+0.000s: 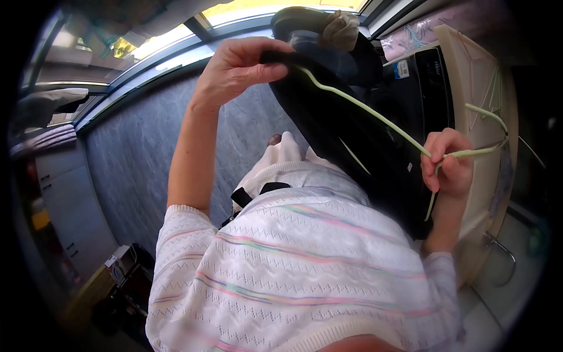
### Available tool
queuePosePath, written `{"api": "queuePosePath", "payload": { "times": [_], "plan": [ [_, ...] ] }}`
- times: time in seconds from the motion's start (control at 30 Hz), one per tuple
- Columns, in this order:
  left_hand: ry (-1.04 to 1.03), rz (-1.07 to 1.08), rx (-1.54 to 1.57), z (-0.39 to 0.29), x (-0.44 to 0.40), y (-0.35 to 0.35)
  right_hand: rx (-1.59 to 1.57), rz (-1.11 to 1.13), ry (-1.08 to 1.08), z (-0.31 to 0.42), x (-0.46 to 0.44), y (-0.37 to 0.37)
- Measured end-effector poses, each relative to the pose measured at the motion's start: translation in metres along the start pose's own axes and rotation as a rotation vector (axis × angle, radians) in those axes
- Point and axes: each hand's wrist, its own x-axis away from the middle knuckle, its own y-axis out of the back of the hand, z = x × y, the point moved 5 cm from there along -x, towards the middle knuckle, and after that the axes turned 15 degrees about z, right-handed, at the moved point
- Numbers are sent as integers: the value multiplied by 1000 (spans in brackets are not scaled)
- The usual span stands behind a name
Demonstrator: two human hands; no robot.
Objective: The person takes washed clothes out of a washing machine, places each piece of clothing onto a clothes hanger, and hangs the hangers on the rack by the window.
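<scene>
A black garment [328, 111] hangs between my two hands in front of my body. My left hand [243, 67] pinches its upper edge between thumb and fingers. The fingers of my right hand [448, 161] are closed around a pale green clothes hanger [369, 111]. One arm of the hanger runs along the garment toward my left hand, and its tip is hidden at the black cloth. Its hook [505, 126] points out to the right, past my right hand. The lower arm goes down beside the garment. What kind of garment it is, I cannot tell.
At right stands a dark appliance [437, 82] with a blue-and-white label, next to a pale wooden panel [478, 193] with more hangers [495, 94]. A beige cloth [340, 30] lies at the top near the window frame [176, 44]. White cabinets [73, 193] and a box [120, 264] are left.
</scene>
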Motion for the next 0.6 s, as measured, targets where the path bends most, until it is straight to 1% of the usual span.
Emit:
{"api": "queuePosePath", "payload": {
  "times": [0.03, 0.13, 0.17, 0.27, 0.4, 0.43, 0.53, 0.57, 0.6],
  "plan": [
    [-33, 16, -11, -3, -2, 0, -25, -28, -9, -3, 1, 2],
    [-123, 188, -172, -14, -6, 4, -47, -125, -7, -7, 2, 7],
    [-125, 233, -190, -17, -8, 5, -46, -163, -1, -8, 3, 8],
    [-48, 230, -158, -23, -12, 9, -1, -174, -9, -7, 2, 7],
    [8, 94, -256, -27, -19, 15, 59, -212, 6, -7, 0, 9],
    [66, 61, -261, -29, -19, 14, 92, -214, 5, -5, -1, 10],
    [-37, 41, -222, -37, -25, 11, 156, -234, 8, 2, -5, 12],
    [63, 51, -207, -35, -27, 14, 187, -241, 17, 5, -7, 14],
    [31, 70, -178, -40, -30, 8, 216, -248, 25, 9, -9, 17]
  ]
}}
